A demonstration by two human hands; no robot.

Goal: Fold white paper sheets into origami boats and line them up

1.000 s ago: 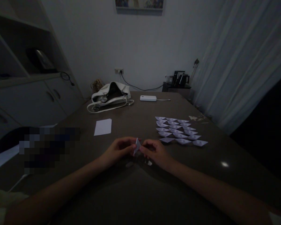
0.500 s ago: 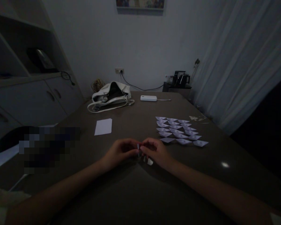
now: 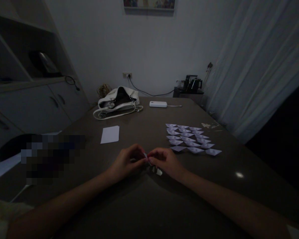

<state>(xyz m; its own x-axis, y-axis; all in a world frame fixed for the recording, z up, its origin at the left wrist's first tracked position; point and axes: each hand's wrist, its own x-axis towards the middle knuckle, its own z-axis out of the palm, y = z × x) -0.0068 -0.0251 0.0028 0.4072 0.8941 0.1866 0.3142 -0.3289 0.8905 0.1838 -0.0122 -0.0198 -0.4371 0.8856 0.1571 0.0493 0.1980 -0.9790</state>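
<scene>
Between my fingertips, above the dark table [image 3: 149,205], is a small folded piece of white paper [image 3: 146,155], mostly covered by the fingers. My left hand [image 3: 128,161] pinches it from the left, thumb below and forefinger above. From the right, my right hand [image 3: 165,161] closes on the same paper, its fingertips touching those of the left. Just under the right hand lies a pale scrap [image 3: 158,172], partly hidden. Several folded paper boats [image 3: 190,139] stand in rows beyond my right hand. A stack of white paper sheets [image 3: 110,134] lies past my left hand.
A white handbag [image 3: 121,101] rests at the far left of the table, with a white power bank [image 3: 158,104] and its short cable to the right. Pale flakes [image 3: 209,125] lie near the right edge. A kettle [image 3: 194,85] stands behind the table.
The folded paper has tilted from upright to a slant, its top now leaning left. My left fingers have shifted slightly, and the boats and sheets stay where they were.
</scene>
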